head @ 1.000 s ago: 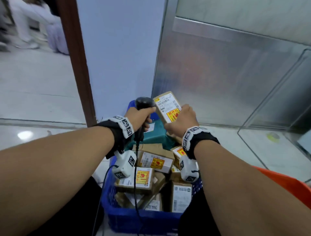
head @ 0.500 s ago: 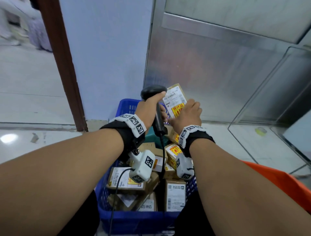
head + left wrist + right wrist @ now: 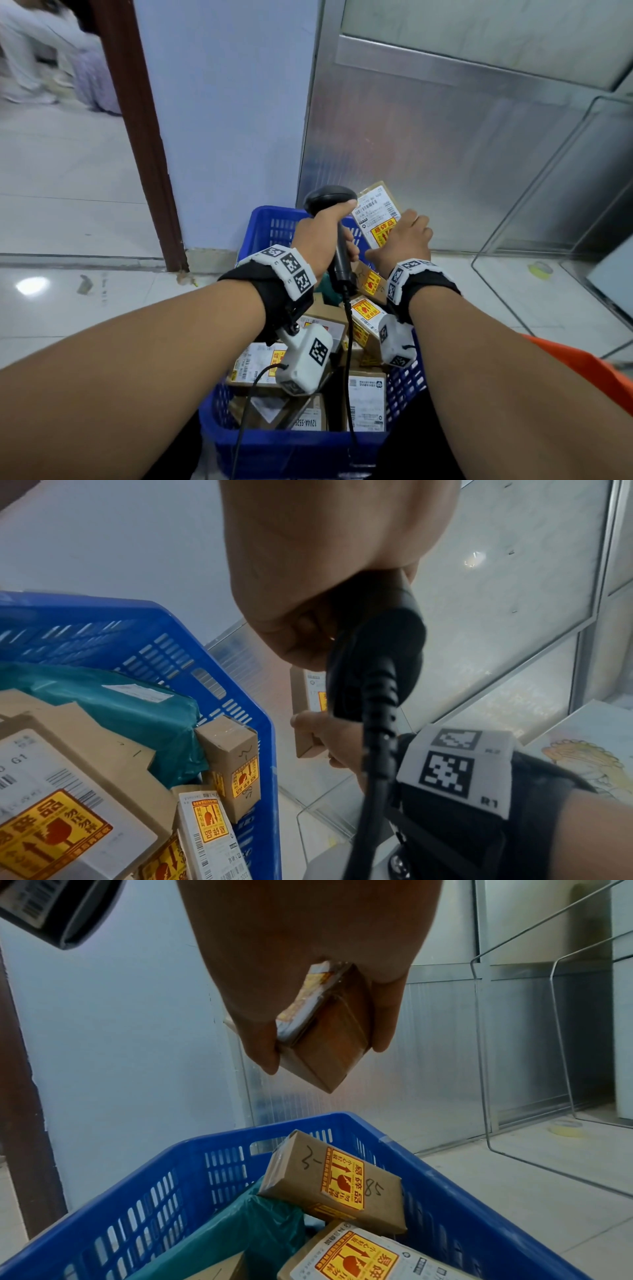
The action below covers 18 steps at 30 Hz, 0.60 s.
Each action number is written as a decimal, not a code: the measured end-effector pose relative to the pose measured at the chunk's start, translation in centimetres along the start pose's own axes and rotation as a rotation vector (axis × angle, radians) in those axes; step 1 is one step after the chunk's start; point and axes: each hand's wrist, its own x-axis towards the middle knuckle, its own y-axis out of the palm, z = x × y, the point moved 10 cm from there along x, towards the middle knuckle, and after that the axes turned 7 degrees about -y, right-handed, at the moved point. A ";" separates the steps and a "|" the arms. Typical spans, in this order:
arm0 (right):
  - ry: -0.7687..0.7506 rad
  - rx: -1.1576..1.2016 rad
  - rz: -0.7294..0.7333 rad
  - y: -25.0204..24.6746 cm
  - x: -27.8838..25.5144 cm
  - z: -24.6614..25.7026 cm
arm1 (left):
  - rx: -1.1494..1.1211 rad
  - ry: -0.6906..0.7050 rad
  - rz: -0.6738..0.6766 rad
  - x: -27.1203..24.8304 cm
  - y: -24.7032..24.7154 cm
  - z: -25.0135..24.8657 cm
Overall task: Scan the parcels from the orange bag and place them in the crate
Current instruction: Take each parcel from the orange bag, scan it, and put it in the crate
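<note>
My left hand [image 3: 322, 236] grips a black corded barcode scanner [image 3: 330, 198] upright, its head beside the parcel's label. My right hand [image 3: 402, 240] holds a small brown parcel [image 3: 378, 212] with a white label and a yellow sticker, raised above the far end of the blue crate [image 3: 274, 452]. In the right wrist view the fingers [image 3: 387, 1015] curl round the parcel [image 3: 329, 1047] over the crate [image 3: 445, 1218]. In the left wrist view the scanner handle [image 3: 380, 669] sits in my fist. The crate holds several labelled cardboard parcels and a teal bag [image 3: 113, 696]. The orange bag [image 3: 589, 370] shows at the right edge.
A pale blue wall and a brown door frame [image 3: 144, 154] stand behind the crate, and a metal panel [image 3: 445, 154] to its right. A wire frame [image 3: 548, 222] rises off the tiled floor at the right, by a tape roll [image 3: 540, 269]. The scanner cable [image 3: 347, 359] hangs into the crate.
Scanner and parcel have come closer together above the crate's far end. The scanner head now stands upright next to the label. The view has shifted slightly.
</note>
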 end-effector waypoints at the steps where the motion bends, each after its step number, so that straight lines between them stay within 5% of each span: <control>1: 0.003 -0.004 0.016 0.1 0.0 -0.1 | -0.004 0.000 0.003 -0.1 0.0 0.0; 6: -0.007 0.007 0.198 2.9 0.1 -0.7 | 0.026 -0.049 0.023 -0.2 0.4 0.7; 11: -0.105 -0.055 0.832 6.9 -4.8 -1.1 | 0.264 -0.070 0.045 -0.7 2.7 0.8; 14: 0.055 0.141 0.911 2.6 -6.1 -7.2 | 0.518 0.005 0.133 -1.7 7.2 0.2; 18: 0.270 0.219 0.925 -4.1 -11.4 -22.8 | 0.975 0.044 0.434 -3.7 17.5 2.7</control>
